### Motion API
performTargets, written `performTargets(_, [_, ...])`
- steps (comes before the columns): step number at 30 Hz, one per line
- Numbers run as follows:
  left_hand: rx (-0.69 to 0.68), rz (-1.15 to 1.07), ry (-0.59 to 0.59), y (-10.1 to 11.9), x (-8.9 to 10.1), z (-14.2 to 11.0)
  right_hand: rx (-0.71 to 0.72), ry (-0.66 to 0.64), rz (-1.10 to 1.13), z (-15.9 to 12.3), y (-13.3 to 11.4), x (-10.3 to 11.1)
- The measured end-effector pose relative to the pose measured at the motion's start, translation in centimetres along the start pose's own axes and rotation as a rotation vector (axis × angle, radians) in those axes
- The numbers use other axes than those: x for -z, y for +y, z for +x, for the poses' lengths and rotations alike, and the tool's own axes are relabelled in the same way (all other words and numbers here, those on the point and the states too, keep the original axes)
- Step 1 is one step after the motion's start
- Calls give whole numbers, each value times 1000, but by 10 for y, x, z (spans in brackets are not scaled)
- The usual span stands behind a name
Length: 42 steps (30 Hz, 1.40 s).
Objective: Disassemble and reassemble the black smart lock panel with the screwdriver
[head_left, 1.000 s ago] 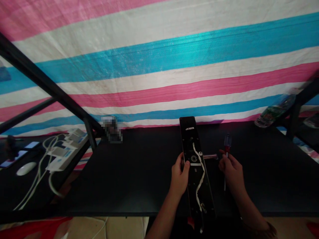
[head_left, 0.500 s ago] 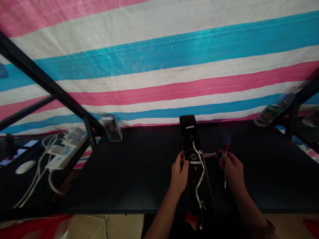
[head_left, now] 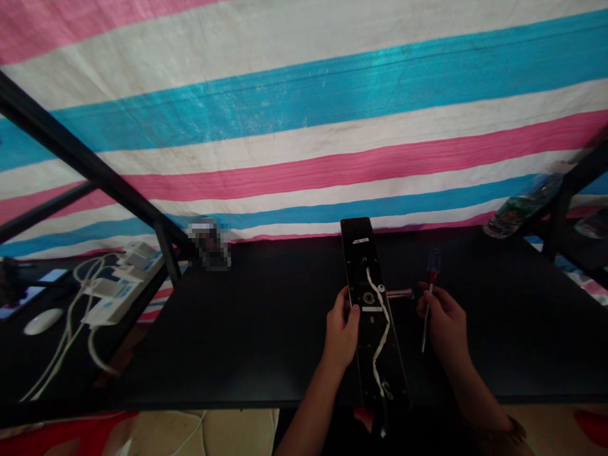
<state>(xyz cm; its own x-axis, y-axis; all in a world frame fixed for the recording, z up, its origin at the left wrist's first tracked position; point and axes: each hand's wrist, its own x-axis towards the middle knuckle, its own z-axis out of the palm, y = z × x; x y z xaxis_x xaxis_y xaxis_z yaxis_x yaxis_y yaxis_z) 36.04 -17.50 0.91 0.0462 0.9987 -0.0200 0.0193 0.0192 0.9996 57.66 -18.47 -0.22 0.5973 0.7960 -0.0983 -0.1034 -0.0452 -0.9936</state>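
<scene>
My left hand (head_left: pixel 342 326) is closed around the left edge of a long black door lock panel (head_left: pixel 361 335), with the thumb on its upturned back. Along that back runs a white cable (head_left: pixel 384 329), its plug end hanging past the near edge. A shiny lever handle (head_left: pixel 401 294) sticks out from the panel's right side. To the right of it, my right hand (head_left: pixel 445 322) pinches a screwdriver (head_left: pixel 432 269) by the shaft close to its red and clear handle. The handle points away from me, the tip toward me, apart from the panel.
The black table (head_left: pixel 256 335) runs beneath the panel. A plastic bottle (head_left: pixel 525 204) leans at the back right, and a pixelated object (head_left: pixel 209 244) stands at the back left. Farther left are a power strip (head_left: pixel 118 297) with cables and a white mouse (head_left: pixel 44 322). Striped sheeting hangs behind.
The screwdriver has tilted slightly in my right hand, its tip swinging left. My left hand keeps its hold on the door lock panel. The whole view has shifted a little.
</scene>
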Motion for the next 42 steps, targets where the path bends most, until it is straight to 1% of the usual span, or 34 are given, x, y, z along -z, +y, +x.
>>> performTargets(5, [-10, 21, -10, 2, 0, 0, -17, -8, -18, 1, 1, 1])
performTargets(10, [-12, 31, -11, 2, 0, 1, -62, -15, 107, 3, -3, 0])
performTargets(12, [-5, 38, 1, 2, 0, 2, -84, -31, 213, 2, -11, -1])
performTargets(15, [3, 37, 7, 0, 0, 4, -111, -43, 392, -6, -30, -5])
performTargets(17, [4, 36, 5, 0, 0, 5, -87, -67, 449, -15, -46, -10])
performTargets(19, [1, 40, 3, 0, 0, 6, -17, -110, 444, -26, -60, -16])
performTargets(20, [-1, 43, 0, 0, 1, 6, 41, -125, 425, -31, -67, -19])
performTargets(23, [-2, 59, -4, 0, 1, 6, 265, -127, 314, -45, -82, -28])
performTargets(26, [-4, 58, -8, 0, 1, 6, 476, -145, 168, -53, -90, -39])
performTargets(29, [-2, 44, -11, 0, 0, 7, 628, -209, 30, -56, -91, -45])
performTargets(34, [-16, 37, -14, -1, 1, 7, 756, -289, -193, -57, -84, -44])
performTargets(38, [-24, 44, -13, -2, 1, 8, 825, -317, -266, -58, -82, -42])
performTargets(42, [-20, 37, -12, -1, 0, 8, 903, -320, -345, -58, -87, -44])
